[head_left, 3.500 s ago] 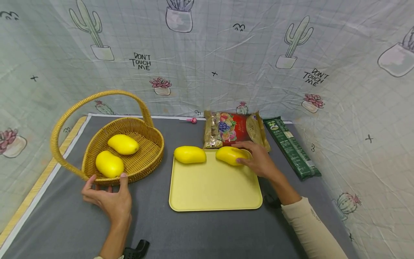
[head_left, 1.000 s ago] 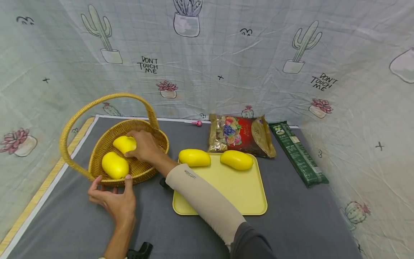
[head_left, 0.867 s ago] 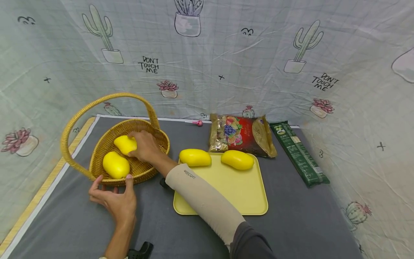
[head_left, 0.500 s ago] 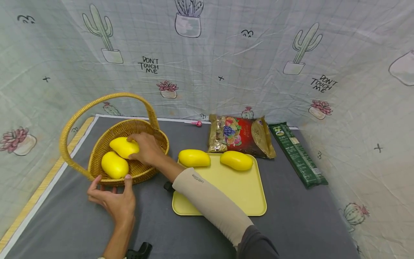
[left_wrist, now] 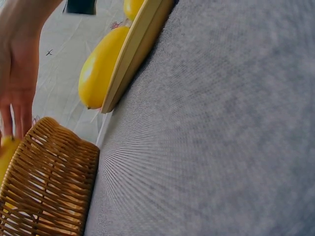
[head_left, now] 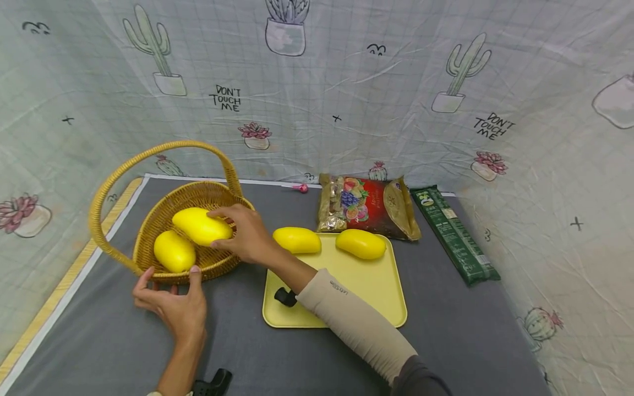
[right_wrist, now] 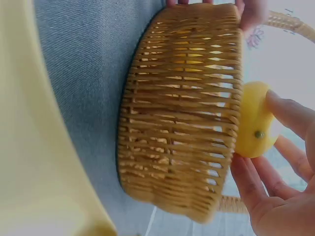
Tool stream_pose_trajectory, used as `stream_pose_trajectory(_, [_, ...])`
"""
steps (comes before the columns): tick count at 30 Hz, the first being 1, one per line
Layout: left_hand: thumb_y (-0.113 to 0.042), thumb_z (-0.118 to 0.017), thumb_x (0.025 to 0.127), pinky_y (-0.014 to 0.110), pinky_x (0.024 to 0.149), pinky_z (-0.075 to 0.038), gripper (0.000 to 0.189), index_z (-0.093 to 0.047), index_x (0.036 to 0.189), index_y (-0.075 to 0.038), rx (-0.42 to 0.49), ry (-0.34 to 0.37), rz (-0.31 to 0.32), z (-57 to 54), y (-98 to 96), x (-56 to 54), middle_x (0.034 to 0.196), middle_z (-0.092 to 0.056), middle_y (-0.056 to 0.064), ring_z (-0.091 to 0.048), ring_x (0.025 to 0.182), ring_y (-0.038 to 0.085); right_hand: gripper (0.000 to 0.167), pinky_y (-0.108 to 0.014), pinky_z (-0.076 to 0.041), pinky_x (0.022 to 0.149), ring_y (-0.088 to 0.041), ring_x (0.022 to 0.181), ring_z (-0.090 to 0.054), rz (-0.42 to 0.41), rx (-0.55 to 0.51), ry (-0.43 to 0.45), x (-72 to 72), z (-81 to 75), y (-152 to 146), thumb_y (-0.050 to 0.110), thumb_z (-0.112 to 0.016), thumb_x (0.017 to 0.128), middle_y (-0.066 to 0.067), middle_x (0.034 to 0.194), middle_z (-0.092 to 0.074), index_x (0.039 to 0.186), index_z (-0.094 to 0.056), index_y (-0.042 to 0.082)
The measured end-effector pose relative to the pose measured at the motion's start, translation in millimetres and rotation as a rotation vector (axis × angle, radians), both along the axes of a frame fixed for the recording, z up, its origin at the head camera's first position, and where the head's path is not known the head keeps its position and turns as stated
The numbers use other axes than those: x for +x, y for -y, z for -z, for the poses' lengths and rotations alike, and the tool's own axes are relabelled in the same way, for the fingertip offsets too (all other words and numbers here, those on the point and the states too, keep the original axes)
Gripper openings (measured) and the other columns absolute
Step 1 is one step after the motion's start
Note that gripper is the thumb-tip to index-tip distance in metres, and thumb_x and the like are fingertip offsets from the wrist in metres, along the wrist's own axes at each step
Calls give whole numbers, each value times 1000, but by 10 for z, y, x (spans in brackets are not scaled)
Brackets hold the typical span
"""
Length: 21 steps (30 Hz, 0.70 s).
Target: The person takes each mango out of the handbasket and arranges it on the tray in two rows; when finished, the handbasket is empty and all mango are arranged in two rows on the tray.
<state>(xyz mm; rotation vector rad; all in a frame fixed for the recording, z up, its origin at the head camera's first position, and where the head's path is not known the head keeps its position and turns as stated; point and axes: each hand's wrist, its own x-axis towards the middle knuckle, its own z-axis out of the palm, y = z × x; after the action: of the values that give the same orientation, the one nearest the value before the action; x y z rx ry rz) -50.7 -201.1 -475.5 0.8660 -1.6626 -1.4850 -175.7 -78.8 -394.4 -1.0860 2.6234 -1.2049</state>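
My right hand (head_left: pixel 247 234) grips a yellow mango (head_left: pixel 200 226) between thumb and fingers, over the inside of the wicker basket (head_left: pixel 218 267). In the right wrist view the held mango (right_wrist: pixel 256 120) shows at the level of the basket's rim, its stem end facing the camera. A second mango (head_left: pixel 174 251) lies in the basket near the front. My left hand (head_left: pixel 178 308) holds the basket's front rim, thumb and fingers spread along it. Two more mangoes, one at the left (head_left: pixel 297 240) and one at the right (head_left: pixel 360 244), lie along the back of the yellow tray (head_left: pixel 346 291).
Behind the tray lies a gold and red candy bag (head_left: pixel 369 206). A long green packet (head_left: pixel 455 236) lies at the right, and a pink lollipop (head_left: pixel 301 188) near the back edge. The basket's tall handle (head_left: pixel 163 147) arches over its left and back. My right forearm crosses the tray.
My right hand has gone from the tray to the basket and taken hold of the rear mango, which is now raised and moved slightly right. The left hand stays on the rim.
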Motion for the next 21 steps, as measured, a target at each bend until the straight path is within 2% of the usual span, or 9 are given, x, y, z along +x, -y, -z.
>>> stream_pose_trajectory(5, [-25,-81,93,52,125,-31,73,-32,148,-26,4,-2,3,-8,3,-2,151,-16,3,-23,149,20,61,-26,-58,99,-14,119,-64,-6,-95,78,53,-51,-235,23,-89,88,-1,139,-66,144,-66,20])
stream_pose_trajectory(10, [-25,-81,93,51,126,-30,73,-32,148,-26,13,1,4,-22,3,-10,151,-16,2,-23,149,20,61,-26,-58,98,-15,117,-64,2,-147,83,109,-95,-482,21,-89,88,-3,134,-65,144,-66,20])
stream_pose_trajectory(21, [-24,-80,93,50,127,-29,73,-32,148,-28,30,6,3,-5,-7,-10,150,-15,1,-22,150,20,58,-30,-59,101,-19,123,-64,21,-161,116,254,-57,-1044,17,-89,88,-2,136,-65,142,-67,21])
